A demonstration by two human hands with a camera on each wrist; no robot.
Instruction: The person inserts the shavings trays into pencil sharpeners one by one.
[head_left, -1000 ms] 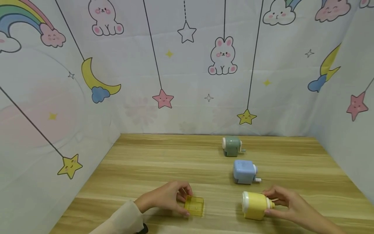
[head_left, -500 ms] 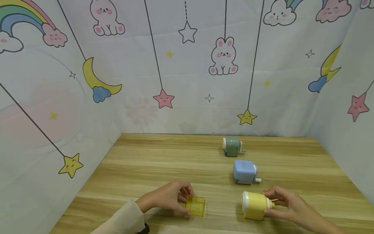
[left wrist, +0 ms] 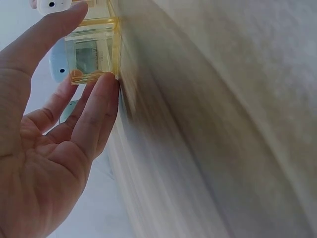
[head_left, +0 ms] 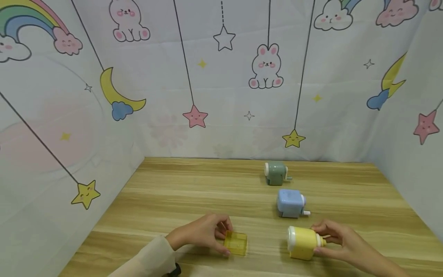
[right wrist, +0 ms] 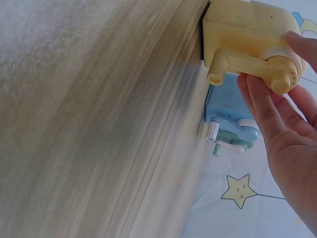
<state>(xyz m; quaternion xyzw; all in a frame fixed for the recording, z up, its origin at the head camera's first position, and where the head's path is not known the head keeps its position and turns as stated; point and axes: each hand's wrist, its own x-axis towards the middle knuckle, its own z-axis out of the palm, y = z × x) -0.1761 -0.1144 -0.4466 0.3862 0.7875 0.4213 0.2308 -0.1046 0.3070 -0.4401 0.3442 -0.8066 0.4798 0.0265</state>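
Note:
A small see-through yellow shavings tray (head_left: 237,243) sits low over the wooden table, with my left hand (head_left: 205,231) pinching its sides between thumb and fingers. In the left wrist view the fingertips press the near edge of the tray (left wrist: 94,52). To its right, apart from it, stands a yellow pencil sharpener (head_left: 302,242) with a white front ring, facing the tray. My right hand (head_left: 347,243) grips the sharpener's back end. The right wrist view shows its crank handle (right wrist: 242,63), with fingers below and the thumb above. The sharpener's base rests at the tabletop.
A blue pencil sharpener (head_left: 290,203) stands behind the yellow one, and a green sharpener (head_left: 275,173) stands farther back. The wooden table (head_left: 194,184) is bounded by a white cloth backdrop (head_left: 221,92) with printed stars, bunnies and clouds.
My left hand has slid slightly to the right with the tray, closer to the yellow sharpener. The right hand and the sharpener stay in place. The head view has turned a little left.

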